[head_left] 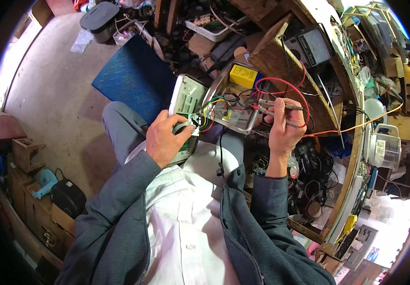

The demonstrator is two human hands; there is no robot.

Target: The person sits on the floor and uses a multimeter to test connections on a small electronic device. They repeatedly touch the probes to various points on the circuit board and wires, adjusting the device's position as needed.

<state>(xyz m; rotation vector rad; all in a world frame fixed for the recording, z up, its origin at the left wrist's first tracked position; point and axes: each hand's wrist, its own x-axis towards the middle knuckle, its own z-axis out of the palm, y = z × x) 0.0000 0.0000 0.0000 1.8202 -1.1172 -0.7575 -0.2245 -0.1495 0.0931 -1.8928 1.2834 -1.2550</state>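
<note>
My left hand (164,140) is closed at the opened cover (186,92) of a device, its fingers and thumb pinching a small white wired part (195,121). A grey curved piece shows between those fingers. Green, yellow, red and black wires run from there into a metal housing (243,121), which lies open and holds a yellow box-shaped part (243,76). In my right hand (286,126) are two grey test probes (266,103), held between thumb and fingers beside the housing. Their tips point left, and a red lead (304,97) loops behind the hand.
An analogue multimeter (310,47) leans behind a wooden board (292,71) at the right. A blue patterned mat (133,78) lies beyond my left knee. Tangled black cables (314,164) fill the space right of my lap, next to the cluttered bench (347,190).
</note>
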